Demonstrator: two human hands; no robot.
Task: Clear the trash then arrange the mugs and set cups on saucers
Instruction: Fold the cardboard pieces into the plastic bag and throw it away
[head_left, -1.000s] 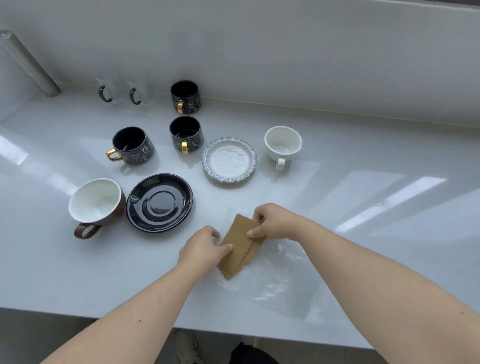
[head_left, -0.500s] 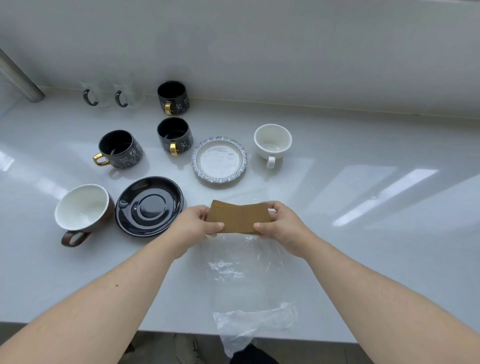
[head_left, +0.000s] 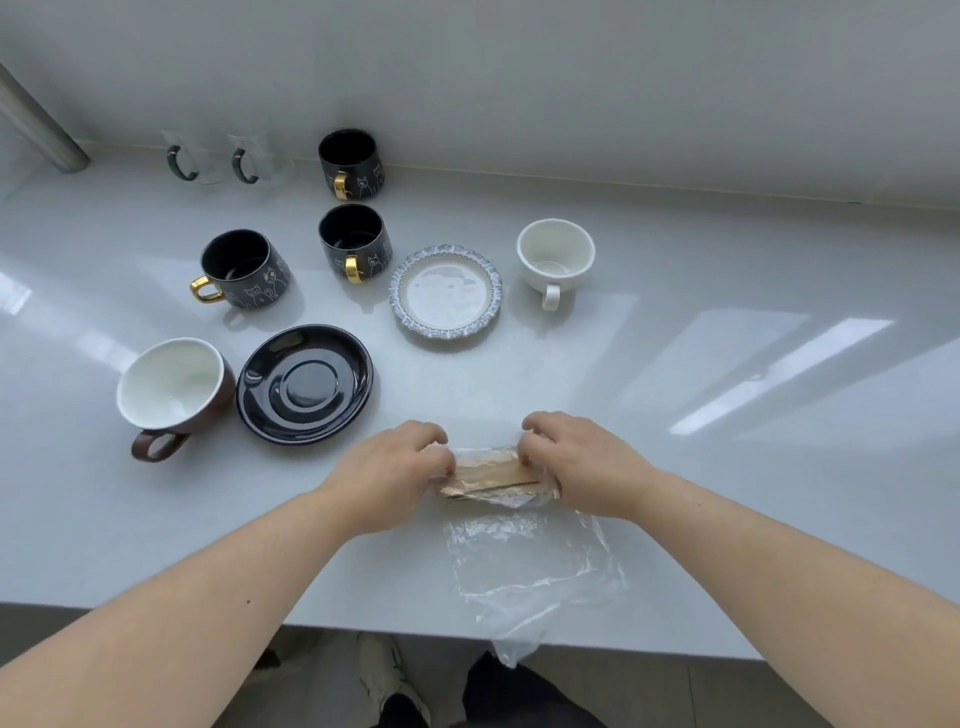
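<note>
My left hand (head_left: 400, 470) and my right hand (head_left: 582, 462) grip the two ends of a folded brown paper (head_left: 491, 475), now partly wrapped in a clear plastic bag (head_left: 535, 566) that trails to the counter's front edge. Three dark mugs with gold handles stand behind: one (head_left: 244, 270) at left, one (head_left: 356, 244) in the middle, one (head_left: 350, 163) at the back. A brown cup (head_left: 166, 387) with white inside stands beside a black saucer (head_left: 304, 384). A white cup (head_left: 555, 257) stands right of a blue-rimmed saucer (head_left: 410, 301).
Two clear glass cups with dark handles (head_left: 182, 163) (head_left: 247, 165) stand at the back left by the wall. A metal pole (head_left: 36, 127) slants at the far left. The white counter's front edge (head_left: 156, 616) runs just below my forearms.
The brown paper went from held bare above the plastic to rolled inside the plastic's top edge. Both hands came closer to me and now press it at the counter.
</note>
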